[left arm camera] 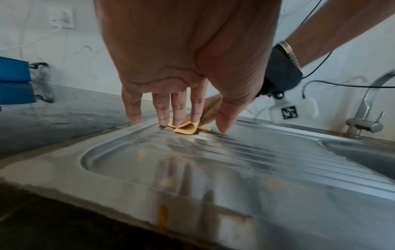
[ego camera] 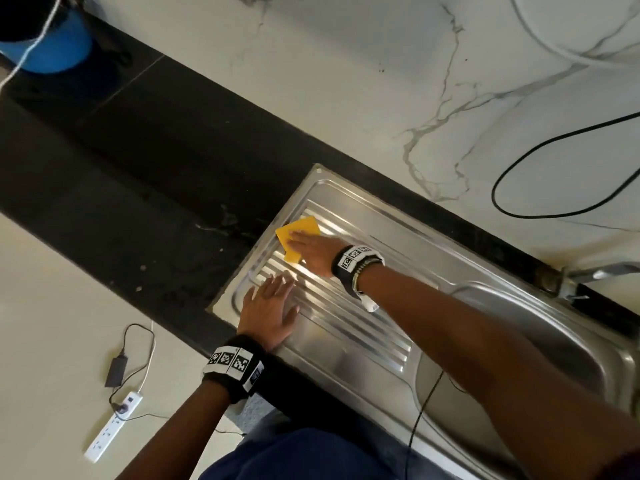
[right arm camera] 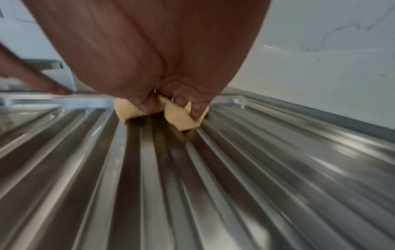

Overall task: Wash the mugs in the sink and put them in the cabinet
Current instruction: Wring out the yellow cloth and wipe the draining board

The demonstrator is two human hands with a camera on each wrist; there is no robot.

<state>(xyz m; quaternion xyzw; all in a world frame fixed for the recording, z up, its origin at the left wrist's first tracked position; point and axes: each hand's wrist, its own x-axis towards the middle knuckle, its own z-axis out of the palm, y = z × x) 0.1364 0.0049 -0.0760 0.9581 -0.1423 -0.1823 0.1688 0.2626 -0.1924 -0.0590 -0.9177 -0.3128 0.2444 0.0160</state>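
No mug shows in any view. A yellow cloth (ego camera: 294, 230) (left arm camera: 184, 129) (right arm camera: 181, 118) lies bunched on the ridged steel drainboard (ego camera: 346, 306) near its far left corner. My right hand (ego camera: 311, 249) (right arm camera: 171, 108) lies on top of it, thumb and fingers curled into its folds. My left hand (ego camera: 273, 299) (left arm camera: 177, 116) hovers flat just in front of the cloth, fingers straight and spread, holding nothing. Its fingertips hang close over the drainboard's left part.
The sink basin (ego camera: 519, 358) lies to the right, with the faucet (ego camera: 595, 271) (left arm camera: 363, 110) behind it. A black countertop (ego camera: 138, 168) runs left to a blue container (ego camera: 48, 46). A black cable (ego camera: 554, 168) loops on the marble wall. A power strip (ego camera: 114, 427) lies on the floor.
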